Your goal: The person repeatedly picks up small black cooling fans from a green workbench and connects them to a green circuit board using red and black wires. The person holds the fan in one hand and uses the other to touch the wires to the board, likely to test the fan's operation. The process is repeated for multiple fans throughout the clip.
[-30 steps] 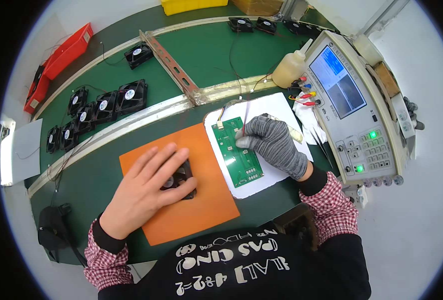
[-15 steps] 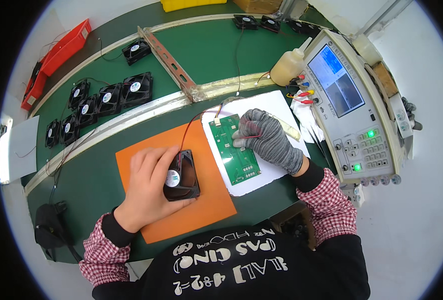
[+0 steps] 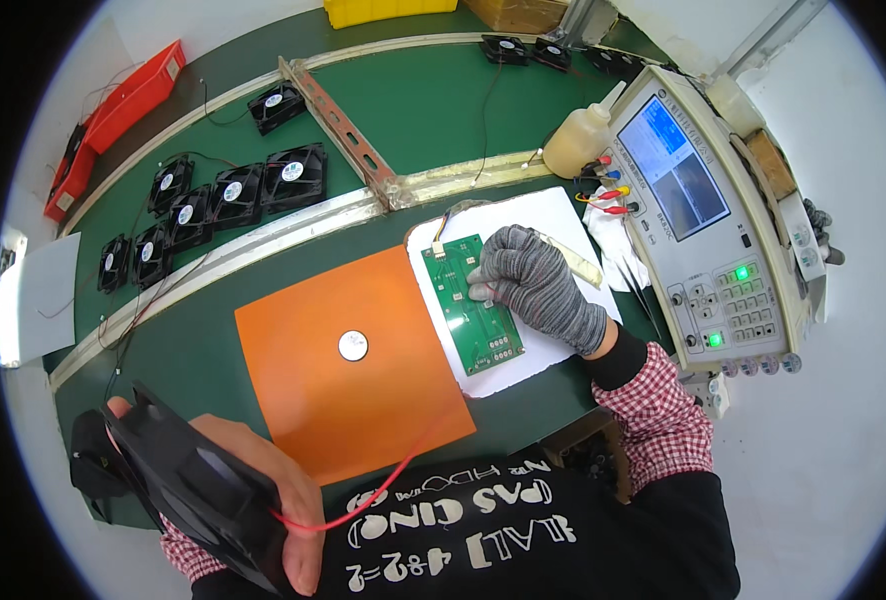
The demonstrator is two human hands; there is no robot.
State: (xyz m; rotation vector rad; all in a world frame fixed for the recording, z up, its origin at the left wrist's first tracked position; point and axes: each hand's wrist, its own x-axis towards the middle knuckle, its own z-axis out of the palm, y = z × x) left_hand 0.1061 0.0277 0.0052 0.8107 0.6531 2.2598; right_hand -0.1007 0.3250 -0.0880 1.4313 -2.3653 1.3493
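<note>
Gripping the black fan (image 3: 198, 490) with my left hand (image 3: 281, 485), I hold it raised at the lower left, close to my body and tilted with its edge toward me. The hand is curled partly closed: one fingertip shows beyond the fan's far corner, and the remaining fingers extend down its right side. The fan hides most of the left forearm. A red wire (image 3: 353, 517) leaves the fan, curves right across my shirt and blurs over the orange mat (image 3: 308, 420).

My right hand (image 3: 548, 290), in a grey striped glove, is palm-down above the green circuit board (image 3: 471, 310). Thumb and forefinger are pinched together at a short red strand (image 3: 491, 291); the other fingers are folded. Whether the fingertips touch the board, I cannot tell. The right forearm enters from the lower right, elbow bent, hand directed up and left.

The board lies on a white pad (image 3: 523, 370), with a white connector (image 3: 438, 248) at its upper left corner. To the left, a round white disc (image 3: 353, 346) lies on the mat.

Further out, a tester (image 3: 708, 220) with a lit screen stands at the right, beside a squeeze bottle (image 3: 578, 142). A group of fans (image 3: 235, 196) occupies the upper left, below a slotted metal bar (image 3: 338, 130).
</note>
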